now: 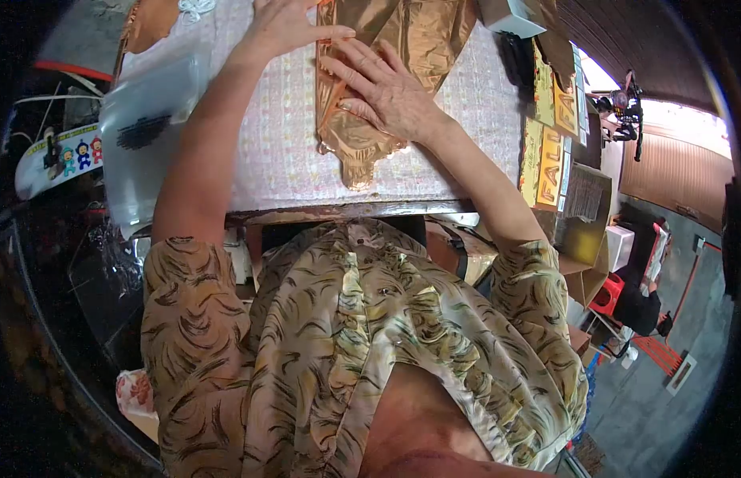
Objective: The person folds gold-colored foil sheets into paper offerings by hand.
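A shiny copper-coloured foil sheet [434, 40] lies on the cloth-covered table [279, 151], its narrow tabbed end pointing toward my body. My right hand [390, 94] rests flat on the foil with its fingers spread. At the foil's left edge, near the top of the view, is my left hand [289, 25], palm down, its thumb stretched out over the foil. The far fingertips of my left hand are partly cut off by the frame's top edge. Neither hand grips anything visible.
Clear plastic bags [151, 127] lie at the table's left edge. Yellow printed packages [546, 163] stand along the right edge, with a white box [510, 16] at the top right. A white string bundle [195, 8] is at the top left. Cardboard boxes [586, 279] are on the right.
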`<state>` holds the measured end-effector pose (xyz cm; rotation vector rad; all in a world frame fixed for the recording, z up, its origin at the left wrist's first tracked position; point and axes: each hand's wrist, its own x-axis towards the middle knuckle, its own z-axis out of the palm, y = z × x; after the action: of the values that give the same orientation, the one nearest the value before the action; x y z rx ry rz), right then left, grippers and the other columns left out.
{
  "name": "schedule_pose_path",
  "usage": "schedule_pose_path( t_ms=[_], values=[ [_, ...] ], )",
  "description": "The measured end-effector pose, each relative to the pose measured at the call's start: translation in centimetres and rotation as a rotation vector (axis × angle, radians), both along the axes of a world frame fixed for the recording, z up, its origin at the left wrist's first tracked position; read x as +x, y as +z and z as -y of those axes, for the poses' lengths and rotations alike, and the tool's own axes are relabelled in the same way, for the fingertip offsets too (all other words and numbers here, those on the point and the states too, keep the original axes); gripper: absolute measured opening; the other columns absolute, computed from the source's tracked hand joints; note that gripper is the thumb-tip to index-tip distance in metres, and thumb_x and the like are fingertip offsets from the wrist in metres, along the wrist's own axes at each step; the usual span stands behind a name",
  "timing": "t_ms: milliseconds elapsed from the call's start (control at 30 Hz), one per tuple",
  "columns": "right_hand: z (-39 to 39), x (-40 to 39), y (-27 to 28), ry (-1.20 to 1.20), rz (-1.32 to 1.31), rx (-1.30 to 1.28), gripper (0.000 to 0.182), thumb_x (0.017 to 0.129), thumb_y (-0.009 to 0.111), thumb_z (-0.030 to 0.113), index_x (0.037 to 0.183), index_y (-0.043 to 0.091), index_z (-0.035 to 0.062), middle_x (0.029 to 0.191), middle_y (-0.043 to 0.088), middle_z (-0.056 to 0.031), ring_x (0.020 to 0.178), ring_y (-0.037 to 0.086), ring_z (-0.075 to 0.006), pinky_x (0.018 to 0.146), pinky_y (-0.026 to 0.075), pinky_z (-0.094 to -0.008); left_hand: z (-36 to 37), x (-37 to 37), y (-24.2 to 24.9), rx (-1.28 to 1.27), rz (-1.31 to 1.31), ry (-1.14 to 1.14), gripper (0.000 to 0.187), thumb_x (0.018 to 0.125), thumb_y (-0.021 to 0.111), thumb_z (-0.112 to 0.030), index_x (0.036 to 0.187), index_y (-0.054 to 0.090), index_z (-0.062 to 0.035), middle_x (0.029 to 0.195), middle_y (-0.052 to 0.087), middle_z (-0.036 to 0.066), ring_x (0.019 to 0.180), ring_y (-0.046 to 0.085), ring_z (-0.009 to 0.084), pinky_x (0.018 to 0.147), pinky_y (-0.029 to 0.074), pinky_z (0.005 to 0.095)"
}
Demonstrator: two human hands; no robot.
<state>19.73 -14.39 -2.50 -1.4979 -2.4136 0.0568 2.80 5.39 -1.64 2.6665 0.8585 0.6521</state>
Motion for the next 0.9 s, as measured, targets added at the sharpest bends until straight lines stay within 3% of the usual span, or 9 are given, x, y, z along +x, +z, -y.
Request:
schedule_pose_path(
  t_ms=[267, 367, 467, 500, 567, 600, 667, 800, 900],
  values=[
    [-0.1, -0.2, 0.2, 0.03, 0.112, 0.003, 0.067, 0.105, 0.049, 0.045, 0.166, 0.026, 0.0289, 0.172, 0.024, -0.006, 0.159, 0.022, -0.0292, 0.128, 0.014, -0.0598, 0.3, -0.1, 0.6, 0.012, -0.073, -0.001, 0.097, 0.07, 0.082, -0.07, 0.145, 0.06, -0.0126, 0.15, 0.059, 0.01, 0.143, 0.046, 0.0398, 0.116, 0.033, 0.0573],
    [0.3, -0.4, 0.2, 0.1, 0.172, -0.047, 0.06, 0.106, 0.047, 0.045, 0.163, 0.036, 0.0291, 0.172, 0.028, 0.0013, 0.159, 0.024, -0.0249, 0.129, 0.012, -0.0565, 0.3, 0.0, 0.7, 0.001, -0.087, 0.004, 0.098, 0.069, 0.081, -0.071, 0.145, 0.06, -0.0129, 0.151, 0.059, 0.01, 0.143, 0.046, 0.0397, 0.116, 0.033, 0.0572],
    [1.1, -0.5, 0.5, 0.152, 0.125, -0.101, 0.059, 0.107, 0.045, 0.045, 0.163, 0.037, 0.0285, 0.171, 0.029, 0.0017, 0.158, 0.025, -0.0226, 0.13, 0.012, -0.054, 0.2, 0.1, 0.6, 0.003, -0.078, 0.017, 0.102, 0.065, 0.082, -0.073, 0.144, 0.061, -0.0132, 0.149, 0.06, 0.01, 0.143, 0.047, 0.0393, 0.115, 0.034, 0.0571],
    [1.3, -0.5, 0.8, 0.16, 0.156, -0.132, 0.059, 0.106, 0.042, 0.05, 0.163, 0.035, 0.0337, 0.171, 0.029, 0.0052, 0.158, 0.025, -0.0205, 0.131, 0.011, -0.0513, 0.6, 0.0, 1.3, 0.004, -0.078, 0.019, 0.102, 0.065, 0.082, -0.073, 0.144, 0.061, -0.0132, 0.149, 0.06, 0.01, 0.143, 0.047, 0.0393, 0.115, 0.034, 0.0571],
    [2.0, -0.8, 1.0, 0.187, 0.155, -0.146, 0.06, 0.105, 0.042, 0.052, 0.163, 0.034, 0.0369, 0.171, 0.028, 0.007, 0.159, 0.024, -0.0198, 0.132, 0.009, -0.0499, 1.4, -0.1, 3.4, -0.04, -0.208, 0.007, 0.089, 0.083, 0.072, -0.067, 0.148, 0.055, -0.0101, 0.155, 0.053, 0.012, 0.148, 0.041, 0.0365, 0.119, 0.028, 0.0594],
    [2.3, -0.8, 1.0, 0.21, 0.154, -0.162, 0.06, 0.104, 0.041, 0.054, 0.162, 0.033, 0.0402, 0.172, 0.027, 0.0089, 0.159, 0.024, -0.0191, 0.132, 0.008, -0.0485, 0.8, 0.0, 1.6, -0.033, -0.208, 0.004, 0.089, 0.083, 0.072, -0.067, 0.148, 0.055, -0.0101, 0.155, 0.053, 0.012, 0.148, 0.041, 0.0365, 0.119, 0.028, 0.0594],
    [2.7, -0.8, 0.7, 0.221, 0.127, -0.219, 0.061, 0.102, 0.043, 0.054, 0.161, 0.032, 0.045, 0.172, 0.025, 0.0115, 0.159, 0.021, -0.0179, 0.133, 0.006, -0.0456, -1.3, 0.4, -3.6, 0.249, -0.009, 0.059, 0.066, 0.089, 0.071, -0.063, 0.144, 0.064, -0.0265, 0.151, 0.06, -0.002, 0.144, 0.049, 0.0228, 0.116, 0.032, 0.0517],
    [3.2, -0.7, 0.6, 0.269, 0.059, -0.231, 0.059, 0.102, 0.049, 0.047, 0.16, 0.037, 0.0427, 0.172, 0.025, 0.0111, 0.161, 0.015, -0.0178, 0.134, 0.006, -0.0445, -1.0, 0.3, -2.2, 0.187, -0.034, 0.066, 0.075, 0.086, 0.072, -0.066, 0.147, 0.061, -0.0234, 0.153, 0.058, 0.002, 0.144, 0.049, 0.0233, 0.118, 0.033, 0.0489],
    [3.3, -0.7, 0.3, 0.261, 0.002, -0.217, 0.059, 0.101, 0.051, 0.049, 0.159, 0.041, 0.0406, 0.171, 0.028, 0.0113, 0.161, 0.015, -0.0174, 0.133, 0.004, -0.0438, -2.3, 0.1, -1.5, 0.003, -0.006, 0.03, 0.066, 0.094, 0.07, -0.054, 0.148, 0.059, -0.0175, 0.151, 0.059, 0.008, 0.141, 0.052, 0.0275, 0.118, 0.037, 0.0435]
  ],
)
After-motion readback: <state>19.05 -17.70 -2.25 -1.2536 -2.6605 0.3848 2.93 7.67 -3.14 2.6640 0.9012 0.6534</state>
